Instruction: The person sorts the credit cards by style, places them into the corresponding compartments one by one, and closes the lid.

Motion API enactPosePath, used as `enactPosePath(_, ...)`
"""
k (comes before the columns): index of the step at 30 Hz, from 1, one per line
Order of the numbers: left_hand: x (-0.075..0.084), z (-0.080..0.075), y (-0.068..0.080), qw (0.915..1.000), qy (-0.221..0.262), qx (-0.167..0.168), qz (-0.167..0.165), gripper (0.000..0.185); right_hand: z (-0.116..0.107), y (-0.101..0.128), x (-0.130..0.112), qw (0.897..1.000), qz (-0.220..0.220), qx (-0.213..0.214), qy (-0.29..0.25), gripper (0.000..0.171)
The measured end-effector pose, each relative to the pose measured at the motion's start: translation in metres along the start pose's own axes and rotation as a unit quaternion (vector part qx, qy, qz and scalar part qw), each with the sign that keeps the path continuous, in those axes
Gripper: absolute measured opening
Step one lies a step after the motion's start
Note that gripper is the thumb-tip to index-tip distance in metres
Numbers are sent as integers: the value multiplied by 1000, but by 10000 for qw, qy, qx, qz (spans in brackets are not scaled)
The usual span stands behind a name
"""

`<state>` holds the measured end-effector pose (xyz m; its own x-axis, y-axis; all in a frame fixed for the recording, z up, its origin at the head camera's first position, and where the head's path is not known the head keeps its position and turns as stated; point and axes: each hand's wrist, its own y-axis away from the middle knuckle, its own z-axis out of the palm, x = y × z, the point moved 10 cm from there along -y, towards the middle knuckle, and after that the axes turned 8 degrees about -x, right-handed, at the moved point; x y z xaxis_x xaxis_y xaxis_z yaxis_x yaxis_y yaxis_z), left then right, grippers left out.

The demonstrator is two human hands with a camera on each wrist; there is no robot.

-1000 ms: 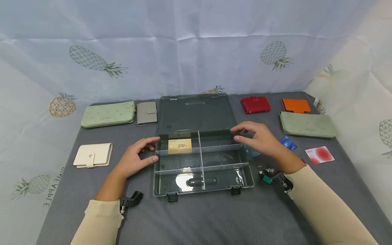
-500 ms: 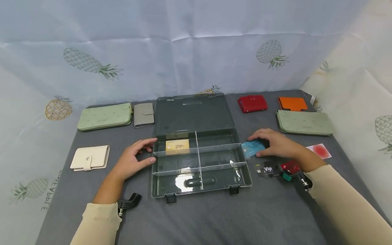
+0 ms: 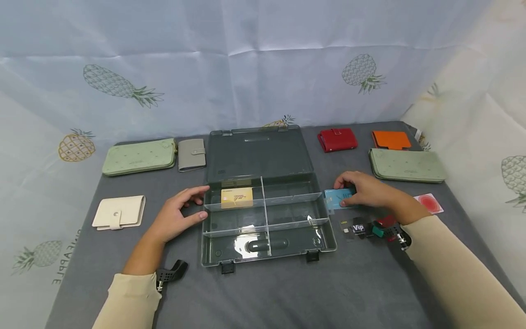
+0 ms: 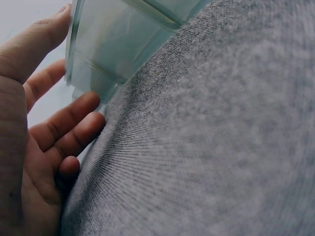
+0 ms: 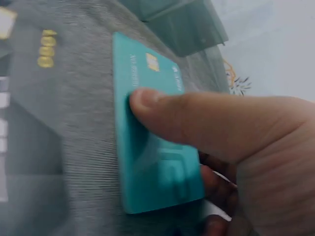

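An open grey see-through box (image 3: 324, 228) with dividers sits mid-table, a gold card (image 3: 236, 197) in its far-left compartment. My left hand (image 3: 201, 201) rests against the box's left wall, its fingers (image 4: 74, 118) relaxed beside the box (image 4: 113, 44). To the right of the box, my right hand (image 3: 343, 194) pinches a teal card (image 3: 334, 197) lying on the grey cloth. In the right wrist view the thumb presses on top of the teal card (image 5: 162, 172), and fingers curl under its edge.
The box lid (image 3: 258, 153) lies flat behind. Left: green long wallet (image 3: 139, 156), grey wallet (image 3: 191, 154), cream wallet (image 3: 119, 211). Right: red wallet (image 3: 337, 139), orange wallet (image 3: 391, 140), green wallet (image 3: 407, 165), a red-white card (image 3: 429, 203), a black VIP card (image 3: 356, 227).
My right hand left the box's right rim, moved right to the teal card on the cloth and took hold of it. The left hand stayed at the box's left wall.
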<state>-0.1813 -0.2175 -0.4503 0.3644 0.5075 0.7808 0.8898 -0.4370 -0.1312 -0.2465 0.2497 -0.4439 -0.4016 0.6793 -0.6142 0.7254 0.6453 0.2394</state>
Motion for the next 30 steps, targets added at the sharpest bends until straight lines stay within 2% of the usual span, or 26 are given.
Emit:
enactPosePath(6, 0, -1, 0, 10000, -59, 7, -32, 68, -8, -9, 6, 9951, 263, -594, -740, 8)
enactPosePath(9, 1, -1, 0, 10000, -69, 17, -22, 68, -12, -12, 6, 9892, 358, -907, -1098, 6)
enactPosePath(14, 2, -1, 1, 10000, -54, 26, 9, 68, -27, -15, 2, 9826, 551, -1202, -1305, 7)
enactPosePath(23, 2, -1, 1, 10000, -51, 12, -2, 67, -60, -28, -29, 9832, 434, -1188, -1316, 12)
enactPosePath(26, 3, -1, 1, 10000, -35, 20, 3, 67, -61, -40, -45, 9837, 322, -1162, -1332, 12)
enactPosePath(30, 3, -1, 1, 10000, -32, 13, -4, 67, -50, -58, -66, 9817, 99, -1219, -1458, 11)
